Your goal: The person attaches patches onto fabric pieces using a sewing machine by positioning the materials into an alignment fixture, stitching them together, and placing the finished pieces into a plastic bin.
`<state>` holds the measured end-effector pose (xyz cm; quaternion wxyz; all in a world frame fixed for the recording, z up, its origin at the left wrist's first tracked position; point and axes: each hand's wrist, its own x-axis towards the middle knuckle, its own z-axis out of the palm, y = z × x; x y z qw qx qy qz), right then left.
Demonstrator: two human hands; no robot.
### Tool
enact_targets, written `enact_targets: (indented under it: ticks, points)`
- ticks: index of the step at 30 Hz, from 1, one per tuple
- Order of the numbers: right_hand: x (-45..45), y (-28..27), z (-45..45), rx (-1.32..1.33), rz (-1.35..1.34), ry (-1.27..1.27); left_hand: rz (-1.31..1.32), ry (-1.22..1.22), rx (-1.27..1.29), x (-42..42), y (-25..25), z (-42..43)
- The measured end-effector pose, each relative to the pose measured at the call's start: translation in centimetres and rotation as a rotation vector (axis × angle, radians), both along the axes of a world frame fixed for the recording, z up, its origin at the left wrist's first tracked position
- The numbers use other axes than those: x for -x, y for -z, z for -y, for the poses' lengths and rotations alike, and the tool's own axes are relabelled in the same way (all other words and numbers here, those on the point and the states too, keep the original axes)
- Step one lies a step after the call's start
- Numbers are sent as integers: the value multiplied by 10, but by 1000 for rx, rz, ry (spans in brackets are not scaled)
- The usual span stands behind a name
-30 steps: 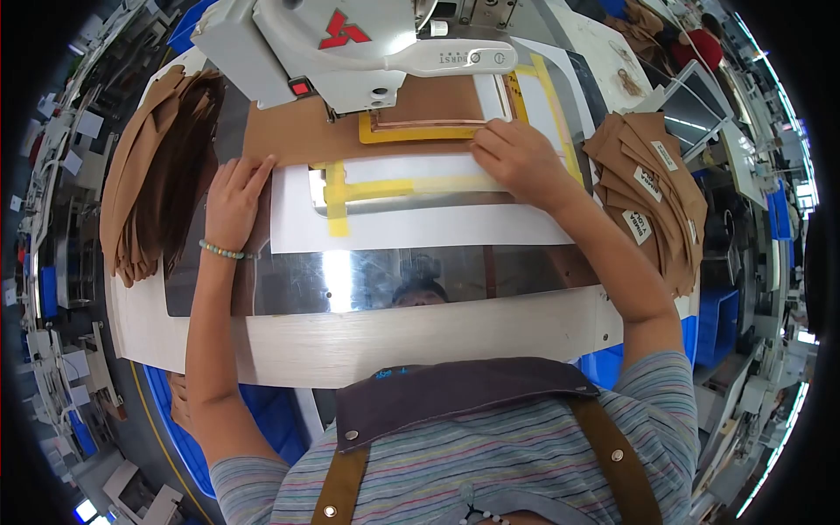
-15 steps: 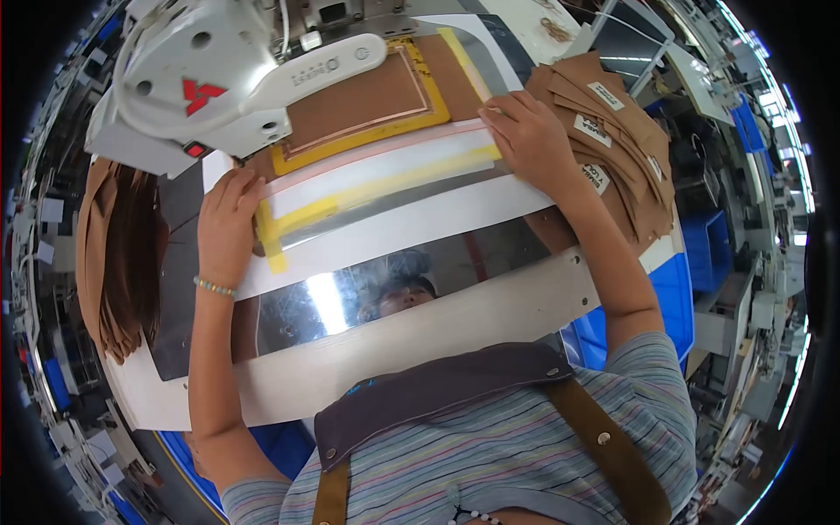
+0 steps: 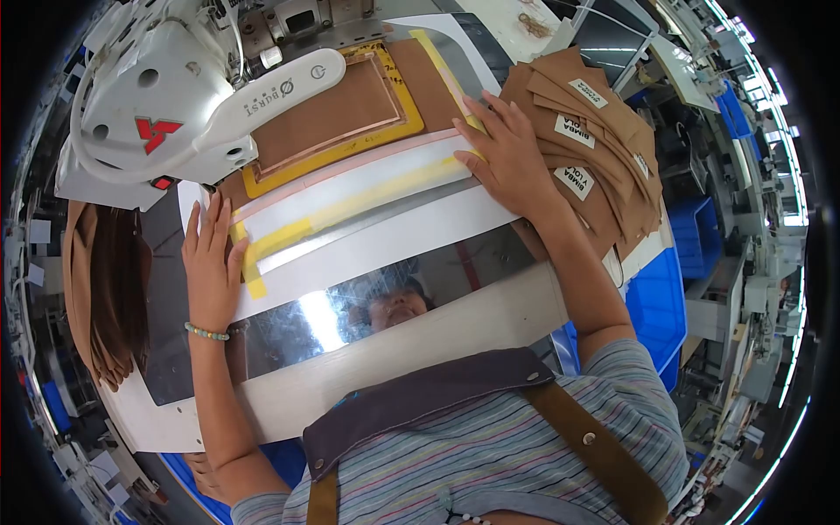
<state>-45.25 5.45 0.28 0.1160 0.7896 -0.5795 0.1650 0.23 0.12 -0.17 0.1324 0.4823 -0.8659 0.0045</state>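
Observation:
My left hand (image 3: 212,262) lies flat at the left edge of a white sheet (image 3: 359,252), fingers stretched out and the thumb near a strip of yellow tape (image 3: 251,267). At the right end of the taped work my right hand (image 3: 506,156) is spread, its fingertips on or beside the tape there. Between the hands is a brown panel (image 3: 328,105) with a yellow frame (image 3: 385,134) on it. Part of the panel is hidden under the head of a white sewing machine (image 3: 162,96). Neither hand holds anything.
A pile of brown pieces with white labels (image 3: 604,149) is at the right. More brown pieces (image 3: 92,297) hang at the left. A shiny metal plate (image 3: 394,302) lies in front of me. Blue bins (image 3: 661,306) stand at the right.
My fingers, curled at the edges of the taped work before, have straightened and spread on both hands. The view has shifted slightly, so the machine and the work appear further left.

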Motion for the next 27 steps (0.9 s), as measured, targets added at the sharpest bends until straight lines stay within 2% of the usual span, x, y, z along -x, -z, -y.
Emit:
enact_targets:
  ticks: [8,14,23,27]
  points:
    - [-1,-4,0,-34,-32,34,9,-29,-31,-2,1,-2]
    - [-8,-6,1,-70,-55,32,-52,-4,36,-1,0,-5]
    - [-6,-6,0,-96,-16,27,57,-54,50,-18,-27,-16]
    - [-5,-6,0,-103,-8,23,96,-13,43,-13,-11,-16]
